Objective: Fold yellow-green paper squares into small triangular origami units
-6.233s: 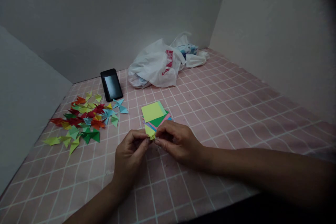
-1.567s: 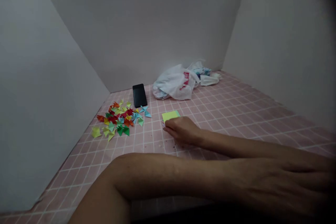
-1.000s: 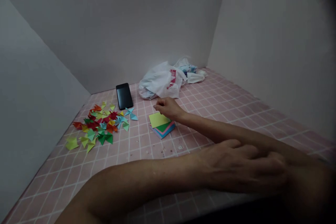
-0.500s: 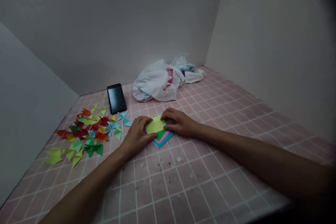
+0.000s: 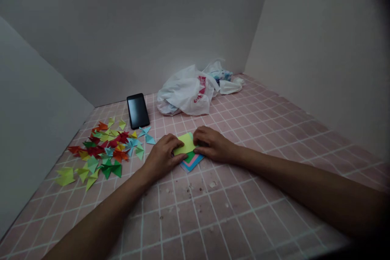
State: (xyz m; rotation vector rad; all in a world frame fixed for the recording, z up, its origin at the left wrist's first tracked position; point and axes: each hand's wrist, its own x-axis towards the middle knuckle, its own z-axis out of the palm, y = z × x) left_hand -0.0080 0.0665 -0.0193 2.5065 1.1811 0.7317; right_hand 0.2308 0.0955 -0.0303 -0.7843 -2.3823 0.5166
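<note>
A yellow sheet of origami paper (image 5: pixel 185 144) is between my two hands, lying over a small stack of coloured paper sheets (image 5: pixel 194 162) in green, pink and blue. My left hand (image 5: pixel 164 152) pinches the yellow sheet's left side, with thumb and forefinger at its edge. On the opposite side my right hand (image 5: pixel 211 144) has its fingers curled and closed on the sheet's right edge. The fingertips partly hide both the yellow sheet and the stack.
Left of my hands lies a loose spread of folded paper pieces (image 5: pixel 117 168) in several colours. Behind them a black phone (image 5: pixel 138 111) leans near the wall. White plastic bags (image 5: pixel 186 93) lie at the back of the pink checked surface (image 5: pixel 258 126), walled on several sides.
The yellow sheet now looks shorter from front to back, and more of the green sheet's area shows below it. The whole view has shifted slightly; both hands stay at the paper.
</note>
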